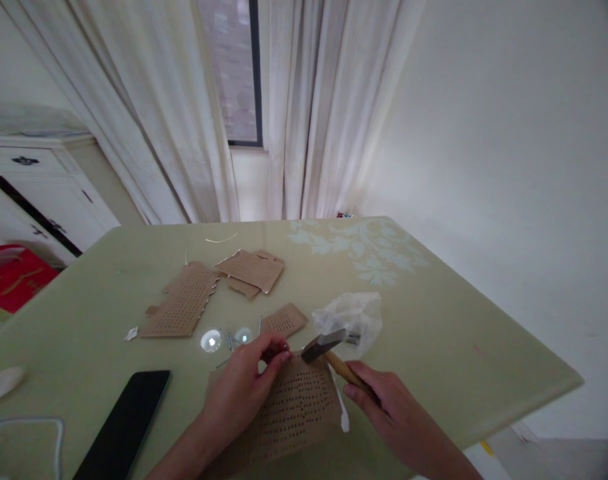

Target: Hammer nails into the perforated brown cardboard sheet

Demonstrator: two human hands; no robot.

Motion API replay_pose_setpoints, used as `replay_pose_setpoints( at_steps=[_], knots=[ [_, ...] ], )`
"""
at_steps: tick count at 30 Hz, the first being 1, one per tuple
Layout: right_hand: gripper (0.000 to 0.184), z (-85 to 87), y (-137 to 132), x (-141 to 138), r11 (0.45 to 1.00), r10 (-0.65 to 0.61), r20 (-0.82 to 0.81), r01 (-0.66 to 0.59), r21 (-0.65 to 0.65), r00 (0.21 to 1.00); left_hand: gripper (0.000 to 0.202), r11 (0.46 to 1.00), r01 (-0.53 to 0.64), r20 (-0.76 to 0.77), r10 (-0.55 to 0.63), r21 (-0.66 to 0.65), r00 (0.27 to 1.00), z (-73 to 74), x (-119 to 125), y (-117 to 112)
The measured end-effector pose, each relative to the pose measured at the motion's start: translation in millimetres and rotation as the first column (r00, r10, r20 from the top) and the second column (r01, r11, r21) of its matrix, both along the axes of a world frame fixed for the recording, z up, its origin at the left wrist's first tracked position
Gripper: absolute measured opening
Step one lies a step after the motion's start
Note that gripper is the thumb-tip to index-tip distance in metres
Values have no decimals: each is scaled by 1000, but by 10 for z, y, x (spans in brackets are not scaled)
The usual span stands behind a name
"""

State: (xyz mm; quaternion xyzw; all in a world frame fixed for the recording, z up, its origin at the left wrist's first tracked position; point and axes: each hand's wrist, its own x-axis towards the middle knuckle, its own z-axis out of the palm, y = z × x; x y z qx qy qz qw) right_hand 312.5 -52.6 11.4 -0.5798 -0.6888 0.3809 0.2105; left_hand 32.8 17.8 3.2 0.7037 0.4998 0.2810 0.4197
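Note:
My right hand (391, 407) is wrapped round the wooden handle of a hammer (351, 370). The hammer's dark metal head rests or hovers just above the far edge of a brown cardboard piece (304, 407) covered in rows of small holes. My left hand (244, 380) lies over the cardboard's left part, thumb and forefinger pinched close to the hammer head. Whatever is between those fingertips is too small to make out. Beyond the left hand are a few thin metal nails (230, 341) and a smaller punched cardboard piece (285, 320).
A clear plastic bag (351, 317) with small dark metal pieces lies past the hammer. More punched cardboard (184, 303) and a stack of cardboard (254, 270) sit farther back. A black phone (127, 420) and a white cable (59, 433) are at left on the table (434, 333).

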Motion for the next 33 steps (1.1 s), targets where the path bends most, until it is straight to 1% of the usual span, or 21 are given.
replay_pose_setpoints(
  at_steps=[6, 14, 21, 29, 33],
  knots=[
    [33, 2, -18, 4, 1000, -25, 30, 25, 6, 999, 19, 1000, 20, -42, -19, 19, 999, -46, -8, 13],
    [33, 27, -22, -13, 1000, -26, 14, 26, 1, 1000, 19, 999, 31, -42, -30, 28, 999, -5, 7, 2],
    [33, 10, -23, -13, 1000, -30, 33, 30, 10, 999, 18, 999, 22, -57, -19, 46, 998, -43, 4, 4],
    [35, 0, -35, 3, 999, -29, 27, 29, 17, 999, 19, 999, 19, -101, -15, 38, 995, -28, 1, 3],
    [37, 5, -43, 0, 999, -35, 29, 35, 15, 999, 20, 998, 24, -85, -19, 59, 996, -32, 3, 1]
  ],
)
